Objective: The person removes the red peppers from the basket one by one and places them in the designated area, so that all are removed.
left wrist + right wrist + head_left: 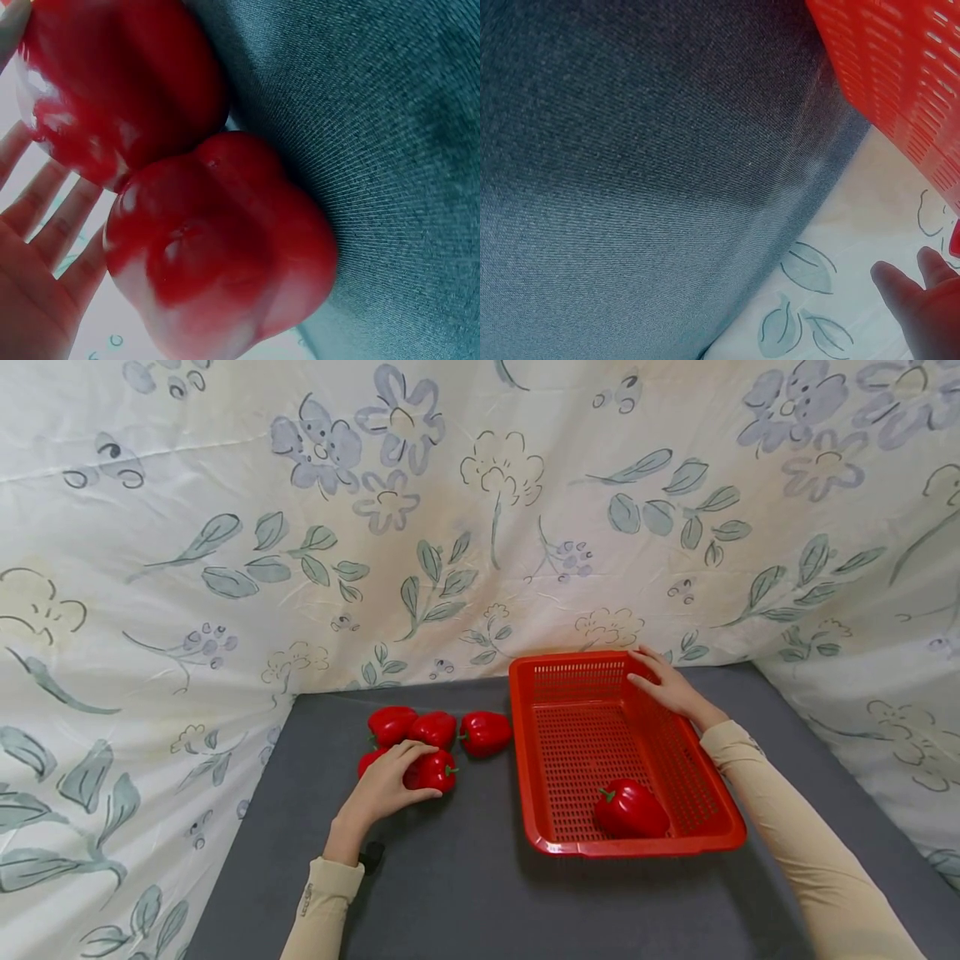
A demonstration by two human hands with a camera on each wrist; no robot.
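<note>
My left hand (385, 782) reaches over a red bell pepper (437, 772) at the front of a cluster, its thumb along the near side. In the left wrist view the fingers (56, 217) are spread and fairly straight beside two glossy peppers (225, 247); whether they press on one is hard to tell. At the far right corner of a red plastic basket (528, 760) my right hand (672, 690) rests on the rim, thumb toward the inside, fingers extended. One red pepper (632, 808) lies inside near the basket's front. The right wrist view catches only fingertips (896, 285) beyond the basket wall (885, 82).
Behind the left hand, more red peppers (483, 733) lie on the dark grey table (450, 893), left of the basket. One is partly hidden by that hand. Floral cloth (450, 568) hangs along the table's back and sides.
</note>
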